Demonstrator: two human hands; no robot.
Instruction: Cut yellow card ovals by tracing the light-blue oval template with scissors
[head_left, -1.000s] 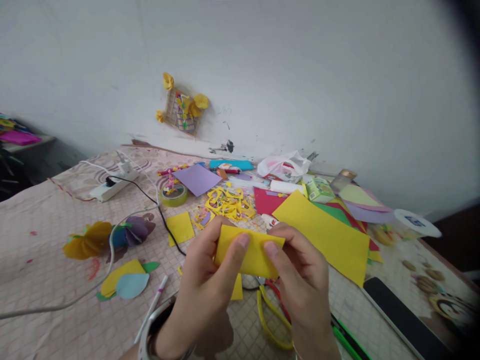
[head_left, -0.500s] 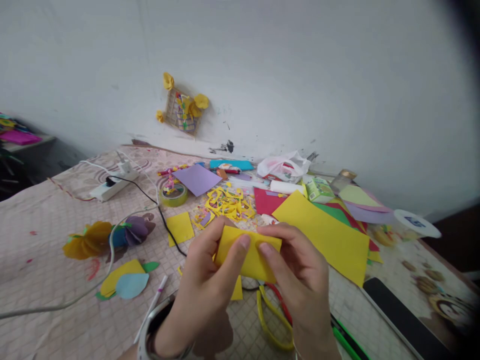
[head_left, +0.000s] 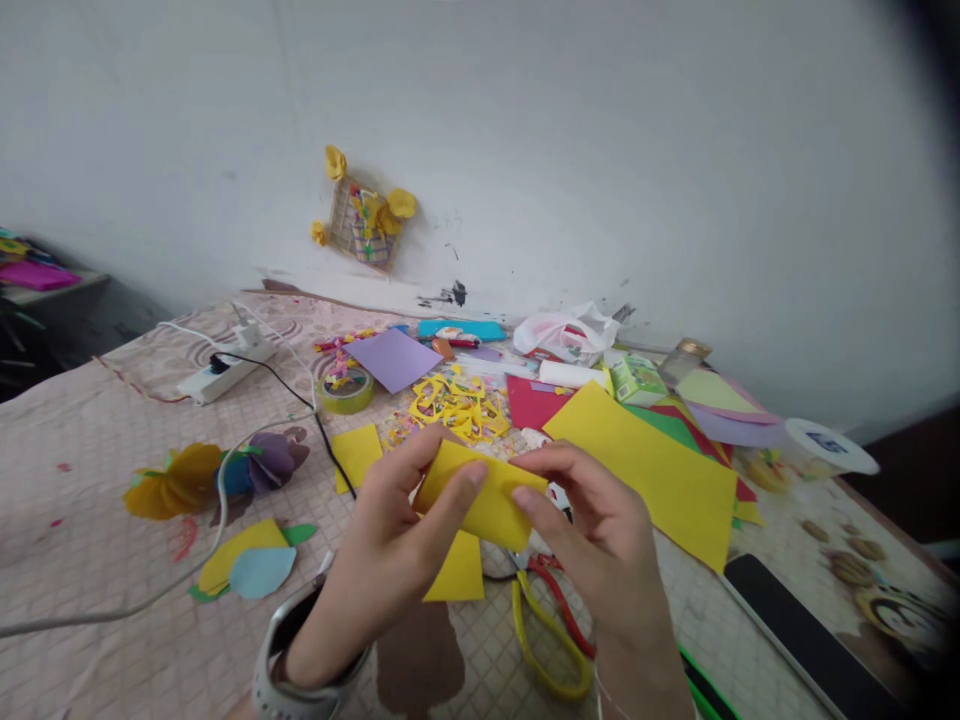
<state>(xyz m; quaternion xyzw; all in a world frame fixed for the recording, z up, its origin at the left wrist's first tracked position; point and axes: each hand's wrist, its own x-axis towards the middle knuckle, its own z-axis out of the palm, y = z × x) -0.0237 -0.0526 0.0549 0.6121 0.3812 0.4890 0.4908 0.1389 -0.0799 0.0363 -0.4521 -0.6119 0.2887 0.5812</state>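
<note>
Between my two hands is a folded piece of yellow paper (head_left: 489, 503), raised above the table and slightly tilted down to the right. My left hand (head_left: 409, 525) pinches its left part, thumb on the near face and fingers behind. My right hand (head_left: 589, 530) grips the right end between thumb and fingers. Below them, scissors (head_left: 551, 640) with one yellow and one red handle lie on the table, their blades partly hidden. A yellow paper square (head_left: 459, 572) rests under my left hand, and another yellow square (head_left: 358, 455) lies farther left.
A large yellow sheet (head_left: 645, 470) lies to the right, near a black phone-like slab (head_left: 806, 630). Yellow scraps (head_left: 454, 405) pile up behind my hands. At left are tape (head_left: 346, 390), a power strip (head_left: 225, 370), cables and paper flowers (head_left: 217, 475). A wall (head_left: 600, 150) stands behind.
Both hands and the folded yellow paper have shifted slightly left, and the paper tilts more. More of the scissors and of the yellow square beneath shows.
</note>
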